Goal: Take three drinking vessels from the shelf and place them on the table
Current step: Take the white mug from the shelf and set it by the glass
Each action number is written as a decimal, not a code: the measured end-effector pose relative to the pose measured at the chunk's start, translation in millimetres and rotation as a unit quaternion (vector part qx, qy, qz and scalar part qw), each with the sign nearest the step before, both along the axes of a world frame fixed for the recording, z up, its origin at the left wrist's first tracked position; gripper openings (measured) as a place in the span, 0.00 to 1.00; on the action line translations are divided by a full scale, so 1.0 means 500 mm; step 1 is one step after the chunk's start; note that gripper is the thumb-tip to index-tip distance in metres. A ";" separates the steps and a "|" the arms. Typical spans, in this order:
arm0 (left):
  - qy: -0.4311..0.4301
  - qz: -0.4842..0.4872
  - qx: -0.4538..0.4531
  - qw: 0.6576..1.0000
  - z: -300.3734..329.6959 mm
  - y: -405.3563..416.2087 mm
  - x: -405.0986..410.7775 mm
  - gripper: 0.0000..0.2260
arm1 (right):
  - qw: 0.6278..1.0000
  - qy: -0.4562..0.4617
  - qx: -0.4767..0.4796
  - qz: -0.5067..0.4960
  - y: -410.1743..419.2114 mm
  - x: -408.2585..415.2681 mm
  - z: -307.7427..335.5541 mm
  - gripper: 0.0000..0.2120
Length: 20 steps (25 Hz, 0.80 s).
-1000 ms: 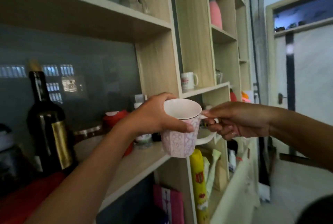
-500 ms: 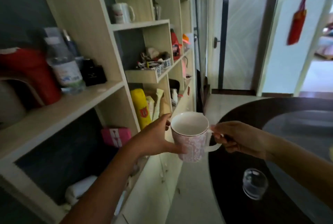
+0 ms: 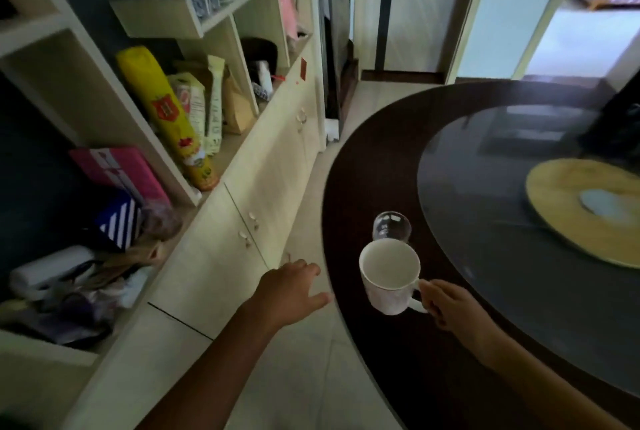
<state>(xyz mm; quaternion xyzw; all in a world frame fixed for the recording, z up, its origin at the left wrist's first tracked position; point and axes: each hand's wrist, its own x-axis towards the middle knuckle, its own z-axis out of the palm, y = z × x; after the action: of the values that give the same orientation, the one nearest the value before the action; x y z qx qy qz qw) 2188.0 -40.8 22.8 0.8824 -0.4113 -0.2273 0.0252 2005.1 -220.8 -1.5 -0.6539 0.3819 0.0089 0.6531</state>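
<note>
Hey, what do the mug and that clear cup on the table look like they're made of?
The mug held by the right hand looks like glazed ceramic: opaque white, smooth inside, thin dark rim line. The clear cup on the dark table looks like glass, see-through with bright glints, though clear plastic can't be ruled out.

One head-worn view looks steeply down, close over the table (image 3: 363,159) edge beside the shelf (image 3: 221,31)

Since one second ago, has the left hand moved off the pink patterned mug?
Yes. The left hand has let go and hangs open over the floor, left of the dark round table; the pink patterned mug is over the table.
</note>
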 end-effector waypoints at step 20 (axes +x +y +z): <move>0.032 0.033 0.040 0.998 -0.128 -0.052 -0.171 0.23 | 0.984 0.003 -0.026 -0.174 -0.058 -0.052 -0.254 0.17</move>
<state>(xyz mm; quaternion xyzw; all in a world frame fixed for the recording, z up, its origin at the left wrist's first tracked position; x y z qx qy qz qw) 2102.6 -66.6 -41.1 0.8881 -0.3713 -0.2708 0.0103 1978.9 -249.8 -128.6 -0.5944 0.4919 -0.1128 0.6261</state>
